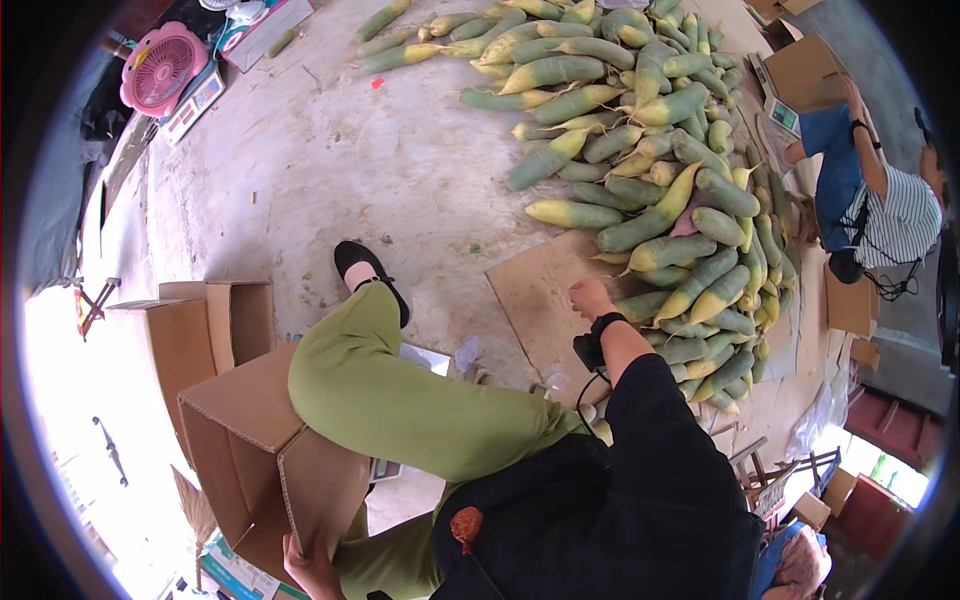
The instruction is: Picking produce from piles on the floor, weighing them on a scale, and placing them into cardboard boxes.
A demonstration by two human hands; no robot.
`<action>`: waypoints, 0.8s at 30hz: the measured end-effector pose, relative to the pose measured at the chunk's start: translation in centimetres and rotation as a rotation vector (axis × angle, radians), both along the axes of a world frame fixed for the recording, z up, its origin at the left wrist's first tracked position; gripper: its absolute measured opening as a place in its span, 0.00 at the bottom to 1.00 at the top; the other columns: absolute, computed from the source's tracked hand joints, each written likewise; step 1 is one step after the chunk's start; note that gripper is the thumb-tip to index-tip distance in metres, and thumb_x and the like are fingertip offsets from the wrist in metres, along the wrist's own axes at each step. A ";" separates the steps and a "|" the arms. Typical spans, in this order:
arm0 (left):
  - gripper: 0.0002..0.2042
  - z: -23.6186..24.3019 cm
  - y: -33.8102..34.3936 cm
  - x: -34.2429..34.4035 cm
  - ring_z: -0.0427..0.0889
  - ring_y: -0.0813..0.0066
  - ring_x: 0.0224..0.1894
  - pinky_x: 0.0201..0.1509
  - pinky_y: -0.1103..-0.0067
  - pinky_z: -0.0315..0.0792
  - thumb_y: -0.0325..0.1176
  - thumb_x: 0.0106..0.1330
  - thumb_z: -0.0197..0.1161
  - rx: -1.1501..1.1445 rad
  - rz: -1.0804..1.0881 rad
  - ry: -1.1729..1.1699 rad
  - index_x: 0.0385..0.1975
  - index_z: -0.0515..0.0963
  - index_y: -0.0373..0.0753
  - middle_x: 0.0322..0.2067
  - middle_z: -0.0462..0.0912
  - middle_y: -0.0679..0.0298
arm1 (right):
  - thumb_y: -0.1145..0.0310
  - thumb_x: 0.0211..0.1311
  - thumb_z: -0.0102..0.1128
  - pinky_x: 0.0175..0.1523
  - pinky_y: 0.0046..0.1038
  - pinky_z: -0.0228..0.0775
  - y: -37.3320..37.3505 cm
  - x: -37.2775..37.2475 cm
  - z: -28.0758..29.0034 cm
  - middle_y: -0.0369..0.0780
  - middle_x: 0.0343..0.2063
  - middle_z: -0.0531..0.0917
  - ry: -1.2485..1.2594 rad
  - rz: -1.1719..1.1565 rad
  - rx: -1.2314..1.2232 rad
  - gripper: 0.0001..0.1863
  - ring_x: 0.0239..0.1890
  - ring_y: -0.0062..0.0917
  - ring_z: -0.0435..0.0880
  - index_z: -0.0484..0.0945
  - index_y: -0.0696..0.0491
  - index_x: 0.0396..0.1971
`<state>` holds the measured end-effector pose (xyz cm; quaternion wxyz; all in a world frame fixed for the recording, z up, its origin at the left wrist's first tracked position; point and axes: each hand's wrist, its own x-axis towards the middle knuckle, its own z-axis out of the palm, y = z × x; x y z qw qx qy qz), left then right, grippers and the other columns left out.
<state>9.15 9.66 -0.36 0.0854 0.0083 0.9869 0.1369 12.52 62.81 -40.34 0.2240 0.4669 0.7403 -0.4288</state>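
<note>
Cardboard box (pixel 250 440), open and tipped on its side at the person's lower left, is steadied by the left hand (pixel 312 568), whose fingers curl around its bottom edge. The right hand (pixel 590 297) stretches toward the heap of green-and-yellow shoots (pixel 660 150) on the concrete floor (pixel 330 170); it looks loosely closed and empty, though the view is poor. The green-trousered leg (pixel 400 390) crosses between box and heap, and a flat cardboard sheet (pixel 540 300) lies under the reaching hand.

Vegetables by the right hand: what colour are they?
Green, fading to pale yellow at the tips; head view shows it.
</note>
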 end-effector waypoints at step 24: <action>0.09 0.2 -0.2 0.1 0.81 0.62 0.32 0.38 0.71 0.80 0.25 0.56 0.68 -0.081 -0.018 -0.034 0.33 0.78 0.27 0.32 0.82 0.53 | 0.69 0.64 0.54 0.22 0.26 0.66 6.6 2.2 2.8 0.34 0.16 0.70 0.277 -1.413 -0.212 0.07 0.16 0.22 0.69 0.70 0.51 0.25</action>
